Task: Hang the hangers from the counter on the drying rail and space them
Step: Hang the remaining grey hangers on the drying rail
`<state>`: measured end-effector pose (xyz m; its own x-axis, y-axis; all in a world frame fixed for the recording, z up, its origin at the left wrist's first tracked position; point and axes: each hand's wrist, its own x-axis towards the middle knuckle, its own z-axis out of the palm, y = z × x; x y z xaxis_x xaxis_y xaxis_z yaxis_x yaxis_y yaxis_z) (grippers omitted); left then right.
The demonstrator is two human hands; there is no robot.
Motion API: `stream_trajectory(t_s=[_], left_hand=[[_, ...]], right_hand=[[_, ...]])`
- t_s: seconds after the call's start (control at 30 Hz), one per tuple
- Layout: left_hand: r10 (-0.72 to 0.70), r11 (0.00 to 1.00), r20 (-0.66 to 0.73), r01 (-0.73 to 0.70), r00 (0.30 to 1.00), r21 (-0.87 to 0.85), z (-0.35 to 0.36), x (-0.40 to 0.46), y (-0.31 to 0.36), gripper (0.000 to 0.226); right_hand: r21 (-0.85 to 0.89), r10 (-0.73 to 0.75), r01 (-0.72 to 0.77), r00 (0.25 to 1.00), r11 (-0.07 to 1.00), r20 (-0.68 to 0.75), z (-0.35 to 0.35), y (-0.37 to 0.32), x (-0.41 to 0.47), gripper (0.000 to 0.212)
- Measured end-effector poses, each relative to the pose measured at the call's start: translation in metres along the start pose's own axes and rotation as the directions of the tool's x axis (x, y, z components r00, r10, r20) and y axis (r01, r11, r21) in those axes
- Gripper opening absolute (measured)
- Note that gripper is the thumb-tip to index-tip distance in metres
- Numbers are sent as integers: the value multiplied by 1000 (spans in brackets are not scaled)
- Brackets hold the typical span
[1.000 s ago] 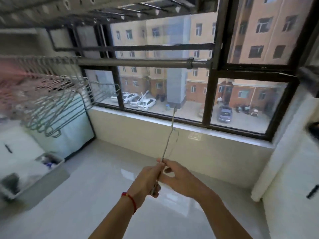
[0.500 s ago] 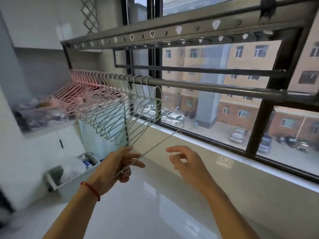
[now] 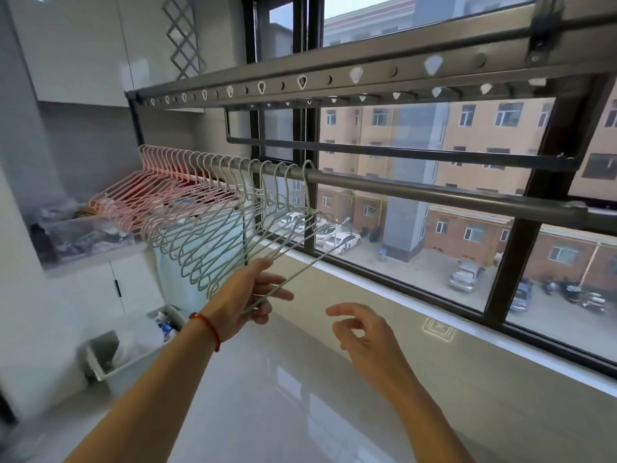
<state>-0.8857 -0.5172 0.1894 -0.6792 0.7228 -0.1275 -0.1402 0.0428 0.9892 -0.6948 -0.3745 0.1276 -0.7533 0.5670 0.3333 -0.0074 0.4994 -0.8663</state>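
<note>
While the left hand (image 3: 245,297) pinches the lower bar of the grey-green hanger (image 3: 293,275) between its fingers (image 3: 278,294), we note its hook already sits over the drying rail (image 3: 417,192), at the right end of the hung row (image 3: 207,208). The right hand (image 3: 359,330) hovers just beside, loosely curled, holding nothing. Judgement: seating looks done; spacing remains. We let the hanger drop gently so it does not swing into its neighbour, then slide the hook along the rail to match the gaps. The bench is not clearly in view.
</note>
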Motion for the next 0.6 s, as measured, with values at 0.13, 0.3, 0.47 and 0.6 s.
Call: stream_trajectory(t_s=[0.13,0.3,0.47,0.6], left_hand=[[-9,1000,-24,10,1000,10,-3,7,-12,51],[-16,1000,32,16,999,0,-10,13,-15,54],[-18,1000,41,19,999,-10,-10,18,-17,54],[-1,999,89,4,996,-33,-10,15,-24,52]], right_hand=[[-3,20,-20,999,1000,28,0,8,2,21],[-7,39,-39,997,999,67,3,13,1,21],[-13,43,-41,993,999,106,6,15,2,21],[-20,47,-45,991,999,124,6,17,0,21]])
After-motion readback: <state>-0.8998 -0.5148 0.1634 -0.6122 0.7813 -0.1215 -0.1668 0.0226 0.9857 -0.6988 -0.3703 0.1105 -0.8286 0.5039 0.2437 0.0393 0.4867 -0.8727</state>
